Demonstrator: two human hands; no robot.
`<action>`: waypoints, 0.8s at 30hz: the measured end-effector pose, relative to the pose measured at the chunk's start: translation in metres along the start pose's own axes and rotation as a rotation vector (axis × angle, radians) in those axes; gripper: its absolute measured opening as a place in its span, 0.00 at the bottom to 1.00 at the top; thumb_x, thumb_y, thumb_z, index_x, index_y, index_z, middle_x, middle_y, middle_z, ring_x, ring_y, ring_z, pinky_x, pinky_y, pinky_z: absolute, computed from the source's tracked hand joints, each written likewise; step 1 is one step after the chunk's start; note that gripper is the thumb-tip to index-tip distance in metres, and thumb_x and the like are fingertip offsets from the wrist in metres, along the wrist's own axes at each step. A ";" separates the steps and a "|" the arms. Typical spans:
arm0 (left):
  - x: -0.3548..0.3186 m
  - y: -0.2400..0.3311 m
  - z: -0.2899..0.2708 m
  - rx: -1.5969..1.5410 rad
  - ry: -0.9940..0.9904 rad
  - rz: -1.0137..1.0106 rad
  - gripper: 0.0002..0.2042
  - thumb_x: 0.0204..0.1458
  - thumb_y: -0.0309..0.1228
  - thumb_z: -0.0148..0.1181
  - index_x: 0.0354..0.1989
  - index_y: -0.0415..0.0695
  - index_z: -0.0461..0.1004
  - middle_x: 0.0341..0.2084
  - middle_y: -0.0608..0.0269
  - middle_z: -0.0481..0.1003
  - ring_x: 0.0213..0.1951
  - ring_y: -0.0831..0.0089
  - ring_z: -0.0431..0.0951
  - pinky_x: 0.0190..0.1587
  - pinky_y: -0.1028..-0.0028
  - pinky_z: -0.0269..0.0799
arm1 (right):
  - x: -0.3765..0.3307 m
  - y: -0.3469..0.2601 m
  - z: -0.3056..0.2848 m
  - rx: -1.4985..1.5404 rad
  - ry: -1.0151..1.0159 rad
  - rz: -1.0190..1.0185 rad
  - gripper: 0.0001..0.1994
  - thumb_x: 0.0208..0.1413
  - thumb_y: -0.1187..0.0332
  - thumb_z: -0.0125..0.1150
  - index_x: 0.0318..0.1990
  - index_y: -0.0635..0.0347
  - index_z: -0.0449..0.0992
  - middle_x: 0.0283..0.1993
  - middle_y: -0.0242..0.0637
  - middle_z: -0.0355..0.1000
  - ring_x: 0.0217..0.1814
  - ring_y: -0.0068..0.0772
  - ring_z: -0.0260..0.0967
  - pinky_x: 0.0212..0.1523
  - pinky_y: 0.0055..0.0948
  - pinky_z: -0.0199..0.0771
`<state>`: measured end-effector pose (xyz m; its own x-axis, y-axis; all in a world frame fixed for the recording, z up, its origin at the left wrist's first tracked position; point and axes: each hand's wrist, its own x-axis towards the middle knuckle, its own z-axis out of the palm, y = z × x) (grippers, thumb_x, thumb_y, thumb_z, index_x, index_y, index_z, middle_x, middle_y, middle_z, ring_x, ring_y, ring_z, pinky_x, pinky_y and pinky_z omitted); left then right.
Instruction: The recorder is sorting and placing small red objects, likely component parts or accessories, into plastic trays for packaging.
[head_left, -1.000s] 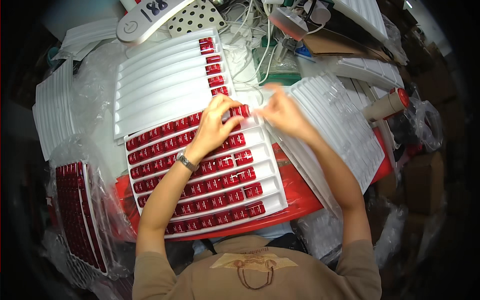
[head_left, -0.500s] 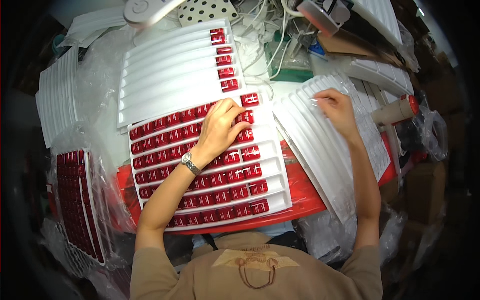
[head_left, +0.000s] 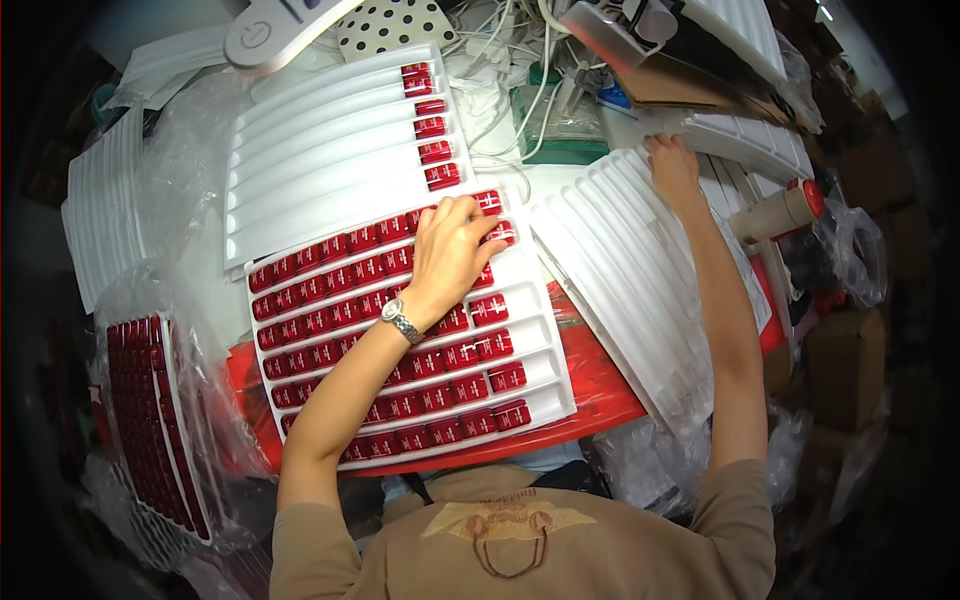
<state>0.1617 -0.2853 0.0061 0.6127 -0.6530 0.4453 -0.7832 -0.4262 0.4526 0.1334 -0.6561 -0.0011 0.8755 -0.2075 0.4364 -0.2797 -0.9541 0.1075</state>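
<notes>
Probably aligning red pieces (head_left: 498,232): left hand (head_left: 448,250) at tray's (head_left: 541,325) far-right corner, right hand (head_left: 673,168) by white trays (head_left: 620,270), grips unclear, precision needed next.

Tan short-slv tee (head_left: 400,562), yellowish patch (head_left: 445,520) on chest w/ brn cord-like loop (head_left: 513,577), dk lettering (head_left: 512,497) above; from here, silver metal-link watch (head_left: 403,322), L wrist (head_left: 417,310).

white compartmented tray (head_left: 541,342) | flat | glossy red pieces (head_left: 437,398) | lined in rows inside | stacked ridged white trays (head_left: 622,285) | beside it
</notes>
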 end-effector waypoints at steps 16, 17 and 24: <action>-0.043 0.047 -0.011 -1.179 0.167 -0.489 0.13 0.45 0.22 0.64 0.38 0.35 0.71 0.33 0.59 0.69 0.37 0.74 0.73 0.38 0.76 0.70 | -0.086 -0.177 -0.136 1.331 -0.166 -0.043 0.04 0.51 0.76 0.62 0.32 0.68 0.77 0.34 0.41 0.75 0.33 0.28 0.73 0.34 0.24 0.73; -0.042 0.040 -0.017 -0.938 0.116 -0.409 0.13 0.44 0.22 0.64 0.39 0.34 0.71 0.33 0.58 0.69 0.36 0.73 0.72 0.38 0.76 0.70 | -0.087 -0.165 -0.140 1.200 -0.229 -0.250 0.05 0.52 0.75 0.60 0.33 0.69 0.77 0.35 0.43 0.75 0.35 0.31 0.74 0.36 0.26 0.73; -0.028 0.023 -0.004 -0.069 -0.063 0.019 0.14 0.41 0.25 0.65 0.36 0.36 0.71 0.34 0.55 0.67 0.39 0.58 0.68 0.43 0.64 0.66 | -0.088 -0.059 -0.093 0.190 -0.215 0.083 0.10 0.53 0.71 0.58 0.41 0.65 0.76 0.40 0.48 0.71 0.42 0.50 0.69 0.44 0.39 0.69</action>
<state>0.1264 -0.2745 0.0067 0.5881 -0.6994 0.4060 -0.7843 -0.3706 0.4976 0.0356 -0.5614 0.0374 0.9217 -0.3084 0.2354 -0.2929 -0.9510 -0.0989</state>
